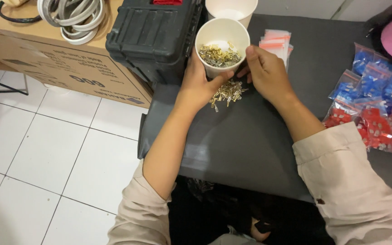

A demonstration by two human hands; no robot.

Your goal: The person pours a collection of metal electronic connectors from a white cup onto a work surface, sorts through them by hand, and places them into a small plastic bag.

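At twelve o'clock on the dark mat (241,149), the left hand (199,86) hugs the paper cup (222,45) while the right hand (265,70), fingers bent, should gently sweep the small gold clips (227,93) in.

A white paper cup (222,45) stands at the far side of the dark worktop (250,149), tipped slightly toward the near side, partly filled with small brass-coloured metal terminals (219,56). Just near of it, a loose pile of terminals (227,93) lies scattered on the worktop.
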